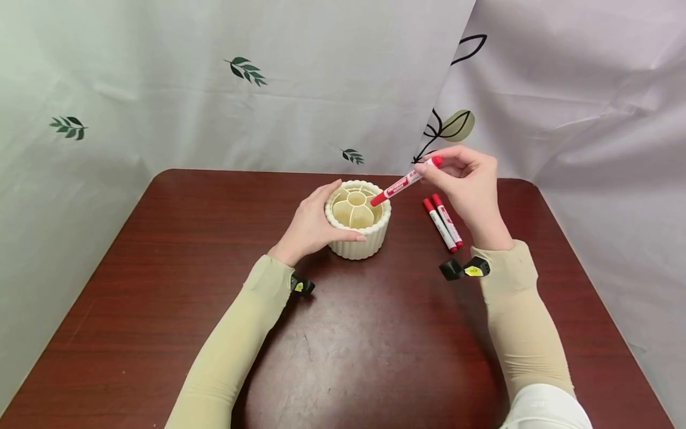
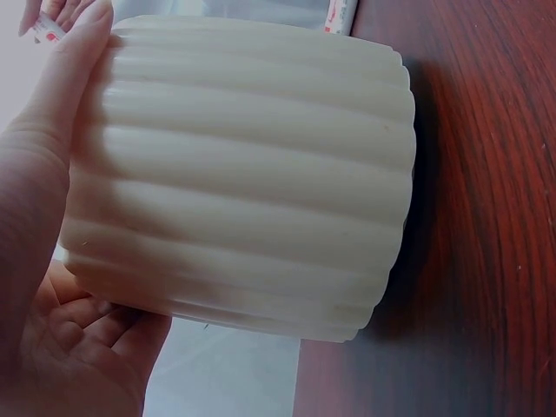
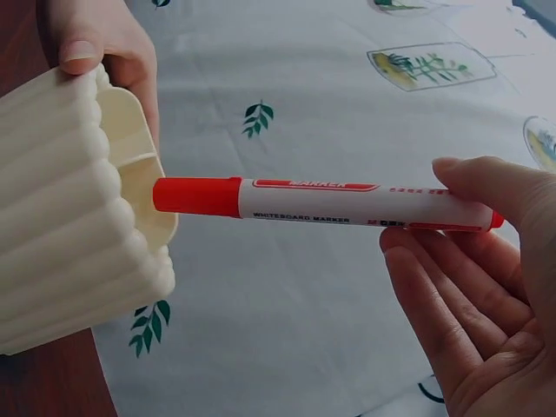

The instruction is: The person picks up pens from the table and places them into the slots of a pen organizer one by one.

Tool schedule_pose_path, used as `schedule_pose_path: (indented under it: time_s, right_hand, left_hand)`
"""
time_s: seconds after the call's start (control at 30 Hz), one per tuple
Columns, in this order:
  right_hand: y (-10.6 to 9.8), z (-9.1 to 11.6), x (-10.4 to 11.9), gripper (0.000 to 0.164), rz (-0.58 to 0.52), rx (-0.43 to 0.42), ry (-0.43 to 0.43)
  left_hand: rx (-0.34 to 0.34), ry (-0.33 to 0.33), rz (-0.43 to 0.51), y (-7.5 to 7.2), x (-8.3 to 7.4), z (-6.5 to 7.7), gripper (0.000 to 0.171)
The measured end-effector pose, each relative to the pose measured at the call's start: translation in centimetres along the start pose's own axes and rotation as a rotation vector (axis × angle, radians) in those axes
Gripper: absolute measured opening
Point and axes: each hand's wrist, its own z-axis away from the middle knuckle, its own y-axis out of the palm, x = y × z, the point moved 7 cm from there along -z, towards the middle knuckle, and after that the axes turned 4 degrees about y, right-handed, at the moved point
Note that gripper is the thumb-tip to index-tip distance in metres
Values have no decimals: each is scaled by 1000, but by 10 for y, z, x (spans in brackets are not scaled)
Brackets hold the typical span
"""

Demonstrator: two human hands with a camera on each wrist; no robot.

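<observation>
A cream pen holder [image 1: 358,243] with a scalloped rim and several inner compartments stands upright on the table. My left hand [image 1: 312,225] grips it from the left side, thumb along the near rim and fingers round the far side. Its ribbed wall [image 2: 243,174] fills much of the left wrist view. My right hand [image 1: 471,187] pinches a red-and-white whiteboard marker [image 3: 321,201] near its rear end. The marker slants down to the left, its red cap [image 3: 198,196] at the holder's right-hand opening. Inside, the compartments that show hold nothing.
Two more red-and-white markers [image 1: 443,224] lie side by side on the dark wooden table [image 1: 161,286], right of the holder. A pale curtain [image 1: 300,107] with leaf prints hangs behind the table's far edge. Black wrist cameras sit on both sleeves.
</observation>
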Motion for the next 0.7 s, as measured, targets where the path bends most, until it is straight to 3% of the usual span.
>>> schedule_pose_path:
  time_s: [0.2,0.37,0.7]
  right_hand:
    - [10,4,-8,26,28,38,61]
    - [20,4,-22,25,117,73,103]
    - [36,2,-46,26,279,114,111]
  left_hand:
    - [1,-9,7,0,2,0,122]
    - [6,-15,2,0,1,0,124]
    - [0,-8,-7,1,1,1,124]
